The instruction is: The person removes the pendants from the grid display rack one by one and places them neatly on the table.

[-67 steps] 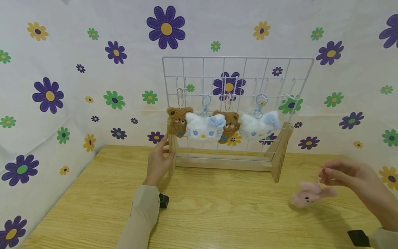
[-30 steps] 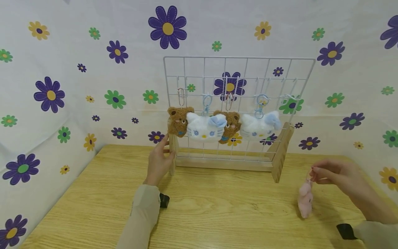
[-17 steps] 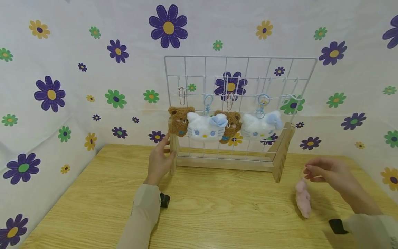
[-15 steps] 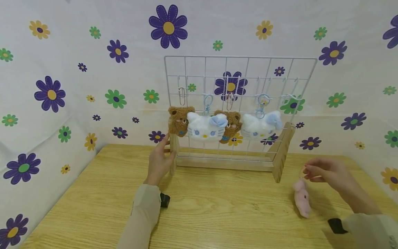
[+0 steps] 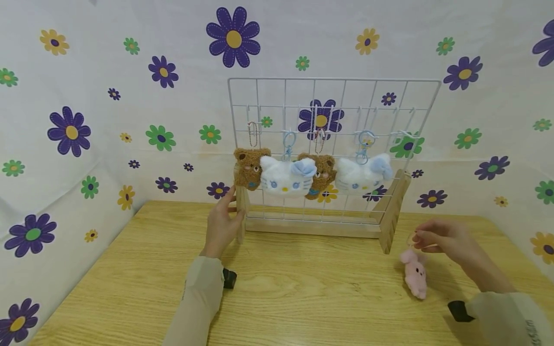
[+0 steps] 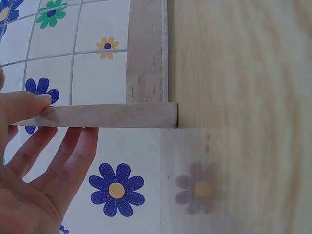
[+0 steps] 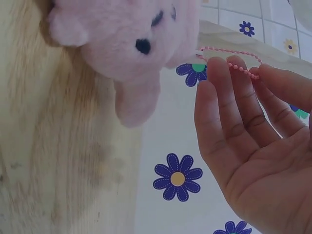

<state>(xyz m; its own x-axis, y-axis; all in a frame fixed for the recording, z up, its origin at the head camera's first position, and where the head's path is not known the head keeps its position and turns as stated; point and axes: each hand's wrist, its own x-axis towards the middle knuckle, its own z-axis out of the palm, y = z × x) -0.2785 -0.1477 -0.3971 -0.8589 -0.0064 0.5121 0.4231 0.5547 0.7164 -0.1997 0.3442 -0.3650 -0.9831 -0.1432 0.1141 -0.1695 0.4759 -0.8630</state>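
Note:
My right hand (image 5: 447,240) pinches the pink bead chain (image 7: 234,52) of a pink plush keychain (image 5: 415,276), which dangles just over the table at the right. In the right wrist view the plush (image 7: 131,36) shows black eyes and a stubby limb or ear. My left hand (image 5: 222,226) grips the left wooden leg of the display rack (image 5: 391,216); in the left wrist view the thumb lies on one side of the wooden leg (image 6: 117,116) and the fingers on the other. Two brown bear keychains (image 5: 251,168) and two white cat keychains (image 5: 286,178) hang from the rack's white grid.
The wire grid (image 5: 298,91) carries several white hooks, with a bare one (image 5: 402,134) at its right end. The wooden table (image 5: 303,293) stretches in front of the rack. A flower-patterned cloth (image 5: 173,110) hangs behind and at the sides.
My right hand has moved left toward the rack with the pink plush keychain, which has swung from lying sideways to hanging down and turned. My left hand stays on the rack's leg.

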